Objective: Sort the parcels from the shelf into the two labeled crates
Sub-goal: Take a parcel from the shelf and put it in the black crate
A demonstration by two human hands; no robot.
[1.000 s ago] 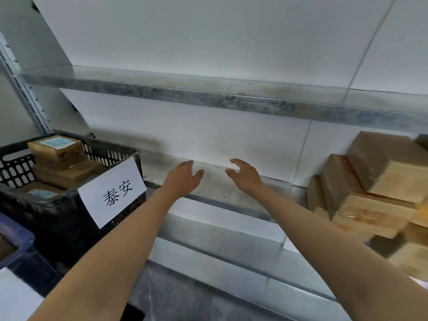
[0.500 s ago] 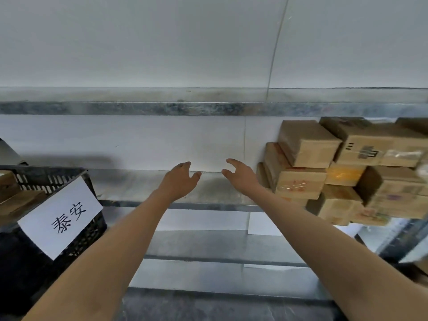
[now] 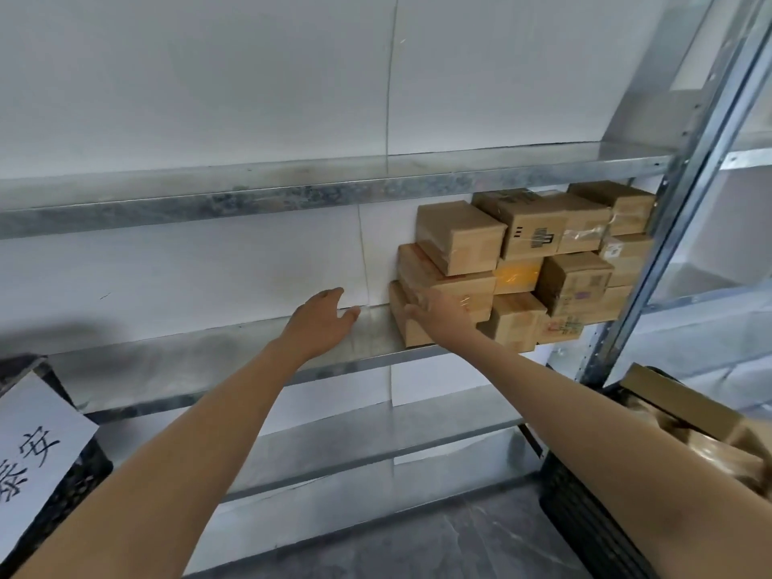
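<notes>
On shelf (image 3: 209, 361), rt end: parcels (image 3: 459, 236) stacked

Box print was too blurred to read. Over bare shelf, left hand (image 3: 321, 323) hovered open, holding nothing; right hand (image 3: 443, 317) lay flat vs. low parcel (image 3: 417, 337). On left crate (image 3: 62, 491), white sign (image 3: 37, 445) read 泰安, 1st char. cut off. At btm rt, right crate (image 3: 585, 516) sat half hidden behind arm.

You've just got the one view here: the wide-angle cam on your head, facing forward and a bit down along your arms at the metal shelf (image 3: 188, 369). It's close in, near enough that your left hand (image 3: 321, 323) and right hand (image 3: 443, 317) reach it. The parcels (image 3: 459, 240) sit right of centre, and a labelled crate (image 3: 90, 470) and another crate (image 3: 585, 511) are clipped by the bottom corners.
</notes>
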